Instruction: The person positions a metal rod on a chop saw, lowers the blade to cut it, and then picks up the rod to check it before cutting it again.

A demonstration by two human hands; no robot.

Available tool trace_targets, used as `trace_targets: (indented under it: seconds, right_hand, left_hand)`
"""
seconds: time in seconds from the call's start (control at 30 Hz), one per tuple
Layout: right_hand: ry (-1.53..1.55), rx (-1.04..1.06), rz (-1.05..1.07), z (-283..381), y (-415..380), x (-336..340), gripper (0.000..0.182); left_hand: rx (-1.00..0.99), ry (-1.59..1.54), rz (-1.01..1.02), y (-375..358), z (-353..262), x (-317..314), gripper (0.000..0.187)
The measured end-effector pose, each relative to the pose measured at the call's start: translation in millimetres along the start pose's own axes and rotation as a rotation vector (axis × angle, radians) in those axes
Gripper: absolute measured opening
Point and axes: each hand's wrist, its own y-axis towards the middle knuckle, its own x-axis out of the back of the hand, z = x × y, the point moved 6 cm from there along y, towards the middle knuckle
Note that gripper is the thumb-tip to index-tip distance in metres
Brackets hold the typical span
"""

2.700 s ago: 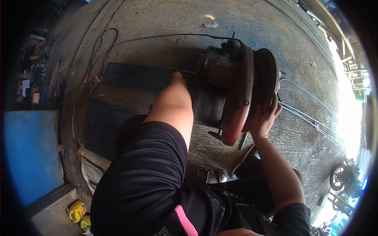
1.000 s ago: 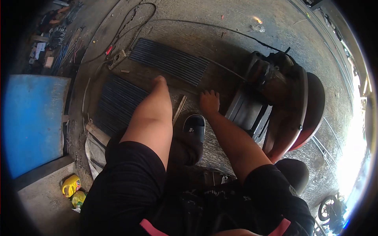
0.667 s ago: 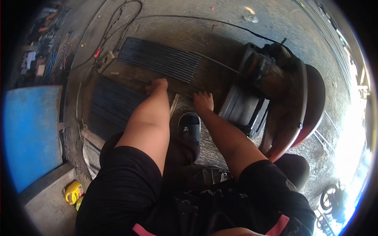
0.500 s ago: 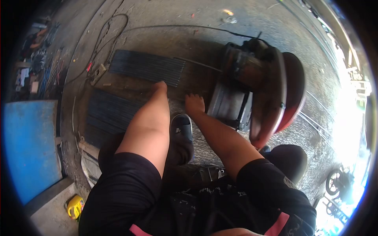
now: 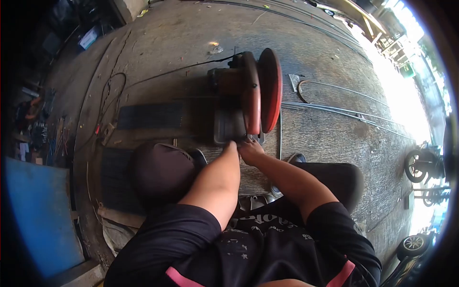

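A cut-off saw [image 5: 253,103] with a red guard stands on the floor in front of me. Both my hands are at the front edge of its grey metal base [image 5: 224,126]. My right hand [image 5: 251,152] has its fingers curled at the base's front right, below the guard; what lies in them is hidden. My left hand [image 5: 231,147] is close beside it, its fingers hidden from view. Left of the saw lies a row of dark metal bars [image 5: 150,116] side by side. A second group of dark bars [image 5: 114,167] lies nearer my left knee.
Long thin rods [image 5: 330,110] run across the floor to the right. A cable [image 5: 167,73] stretches from the saw to the left, near a power strip [image 5: 109,131]. A blue panel [image 5: 38,215] stands at the left. Motorcycles [image 5: 420,165] are at the right edge.
My left hand has moved right, from above the bars to the saw base. My right hand has closed in at the base's front. The camera view has shifted, and my knees are spread wider.
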Motion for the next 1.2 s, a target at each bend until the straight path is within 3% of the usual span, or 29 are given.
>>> trace_targets:
  seconds: [0.07,0.1,0.17,0.27,0.37,0.47,0.57,0.6,0.67,0.73,0.8,0.87,0.9,0.93,0.97,1.0,1.07,1.1,1.17,1.2]
  right_hand:
    - [0.087,-0.101,-0.131,-20,-17,-11,0.023]
    - [0.156,-0.14,-0.05,-28,-19,-17,0.023]
    - [0.136,-0.169,-0.034,-36,-22,-26,0.023]
    - [0.169,-0.189,-0.045,-49,-20,-38,0.025]
    - [0.238,-0.199,-0.102,-53,-5,-54,0.027]
    - [0.223,-0.209,-0.125,-57,2,-54,0.028]
    - [0.177,-0.216,-0.131,-47,-9,-54,0.028]
    - [0.154,-0.236,-0.164,-51,-8,-52,0.028]
    - [0.18,-0.235,-0.161,-55,-6,-58,0.027]
    - [0.206,-0.234,-0.156,-53,-8,-52,0.028]
    - [0.392,-0.39,-0.012,-49,-13,-25,0.031]
    - [0.45,-0.43,-0.062,-43,-10,-12,0.035]
    - [0.511,-0.466,-0.114,-45,-10,-7,0.039]
    - [0.502,-0.468,-0.113,-46,-7,-11,0.039]
    - [0.525,-0.54,-0.05,-52,-4,-24,0.041]
    - [0.547,-0.611,0.012,-57,-4,-33,0.042]
    - [0.557,-0.558,0.003,-58,-12,-29,0.038]
    - [0.575,-0.507,-0.007,-55,-16,-25,0.033]
    - [0.633,-0.475,-0.107,-53,-12,-40,0.032]
    - [0.692,-0.436,-0.208,-54,-11,-42,0.031]
  left_hand:
    - [0.208,-0.075,0.059,-40,47,-6,0.039]
    - [0.204,-0.066,0.057,-23,60,-8,0.039]
    - [0.021,-0.263,0.294,-11,55,-27,0.036]
    - [0.161,-0.418,0.389,-21,38,-33,0.04]
    - [0.084,-0.466,0.393,56,41,-34,0.035]
    - [-0.012,-0.474,0.296,42,26,-32,0.032]
    - [-0.137,-0.465,0.417,73,36,-29,0.034]
    - [-0.135,-0.467,0.419,48,29,-29,0.034]
    - [-0.121,-0.445,0.165,-30,16,-13,0.036]
    - [-0.21,-0.379,0.1,-5,8,-8,0.035]
    - [-0.307,-0.31,0.042,34,4,-2,0.035]
    - [-0.221,-0.366,0.316,64,13,-17,0.026]
    - [-0.22,-0.369,0.324,57,14,-19,0.026]
    - [-0.083,-0.313,0.378,40,24,-25,0.024]
    - [0.054,-0.256,0.431,20,33,-30,0.022]
    - [0.056,-0.262,0.439,-5,32,-32,0.022]
    - [0.152,-0.122,0.409,-51,39,-32,0.026]
    - [0.155,-0.12,0.412,-25,45,-35,0.026]
    - [0.021,-0.276,0.834,37,50,-66,0.03]
    - [0.027,-0.281,0.837,26,50,-69,0.03]
